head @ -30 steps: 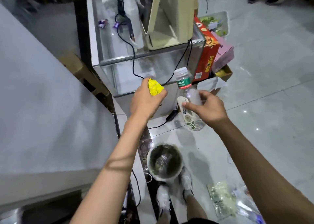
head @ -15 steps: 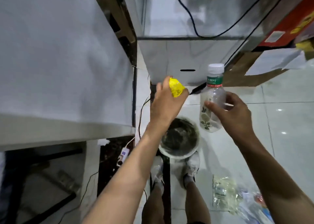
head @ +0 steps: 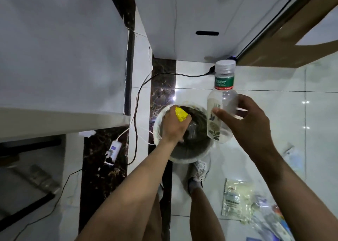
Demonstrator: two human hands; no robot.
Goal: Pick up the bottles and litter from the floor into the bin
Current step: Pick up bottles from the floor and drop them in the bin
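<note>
Stretching away to the right, the pale tiled floor (head: pixel 274 79) offers the most open room, while a grey table (head: pixel 54 57) edges in on the left and a white cabinet (head: pixel 182 21) closes the top, leaving a narrow strip with a dark marble band (head: pixel 162 79) and a trailing black cable (head: pixel 142 87) between them. Standing on the floor just ahead of the person's shoes is a round white bin (head: pixel 190 158) with a dark liner, holding what looks like crumpled clear plastic, though its contents are dim. Over its left rim the left hand (head: pixel 173 127) is curled around a yellow wrapper (head: pixel 181 114). Over the bin's right rim the right hand (head: pixel 245 120) grips an upright clear plastic bottle (head: pixel 219 109) with a green label and white cap. Near the lower right, plastic packets (head: pixel 236 200) lie flat on the floor.
</note>
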